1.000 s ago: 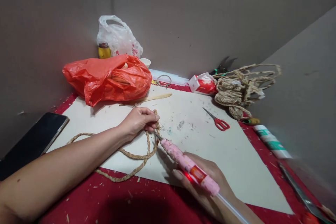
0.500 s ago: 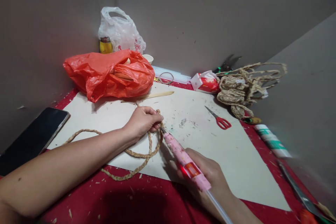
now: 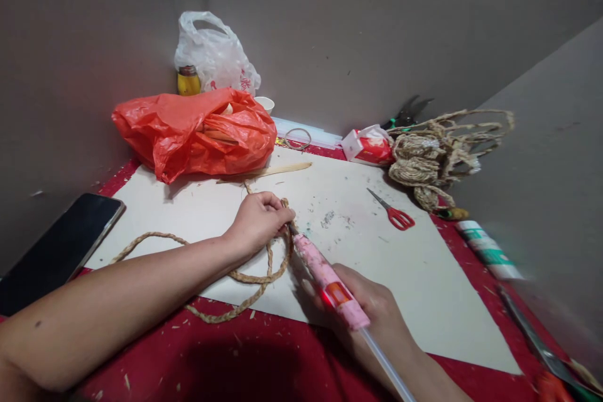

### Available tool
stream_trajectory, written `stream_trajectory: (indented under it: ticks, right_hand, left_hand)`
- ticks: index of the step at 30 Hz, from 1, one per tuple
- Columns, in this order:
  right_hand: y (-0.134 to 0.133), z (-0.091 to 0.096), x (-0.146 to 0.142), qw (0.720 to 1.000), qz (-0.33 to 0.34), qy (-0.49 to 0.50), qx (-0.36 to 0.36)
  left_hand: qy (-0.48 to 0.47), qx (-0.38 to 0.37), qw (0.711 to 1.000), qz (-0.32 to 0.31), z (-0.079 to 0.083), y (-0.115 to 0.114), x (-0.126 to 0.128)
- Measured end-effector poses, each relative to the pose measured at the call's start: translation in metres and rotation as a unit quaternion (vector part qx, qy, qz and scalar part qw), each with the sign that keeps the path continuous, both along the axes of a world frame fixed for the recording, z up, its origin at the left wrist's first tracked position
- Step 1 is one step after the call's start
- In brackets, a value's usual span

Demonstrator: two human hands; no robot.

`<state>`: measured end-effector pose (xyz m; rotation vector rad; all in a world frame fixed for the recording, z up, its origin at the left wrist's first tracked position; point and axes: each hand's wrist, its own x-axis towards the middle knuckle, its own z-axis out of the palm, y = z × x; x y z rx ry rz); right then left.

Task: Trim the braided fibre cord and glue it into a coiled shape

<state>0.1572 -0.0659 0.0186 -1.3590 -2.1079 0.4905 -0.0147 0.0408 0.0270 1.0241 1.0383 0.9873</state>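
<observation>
Item 1, pink glue gun [image 3: 315,257]: over the front part of the white sheet [image 3: 377,220] on the desk [image 3: 155,345], just beside my left hand. Against a second ago, its nozzle sits nearer my left thumb and its body lies steeper in my view. Long axis slanting, nozzle toward 11 o'clock, clear glue stick [image 3: 386,361] trailing toward 5.

Item 2, right hand [image 3: 370,301]: clasped round the gun; I cannot see the trigger, and most fingers are hidden.

Item 3, left hand [image 3: 257,221]: thumb and fingers pinching item 4.

Item 4, braided cord [image 3: 252,277]: pinched end pointing toward 12, loops toward 6 and 7, partly hidden behind the forearm. Whether the nozzle touches it, I cannot tell.

Item 5, phone [image 3: 61,251]: at 9, cut off by the frame. Item 6, shears [image 3: 532,326]: at 4, handles hard to make out.
</observation>
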Motion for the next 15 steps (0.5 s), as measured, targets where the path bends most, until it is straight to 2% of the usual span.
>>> stream_trajectory:
  ticks: [9,15]
  right_hand:
    - [-0.004,0.0007,-0.0031,0.998,-0.032,0.03,-0.047]
    - [-0.005,0.0023,-0.0042,0.998,-0.03,0.033,-0.045]
  left_hand:
    - [-0.016,-0.002,1.0,0.003,0.0022,-0.0003,-0.0004]
    - [-0.015,-0.014,1.0,0.005,0.0055,-0.0004,-0.0005]
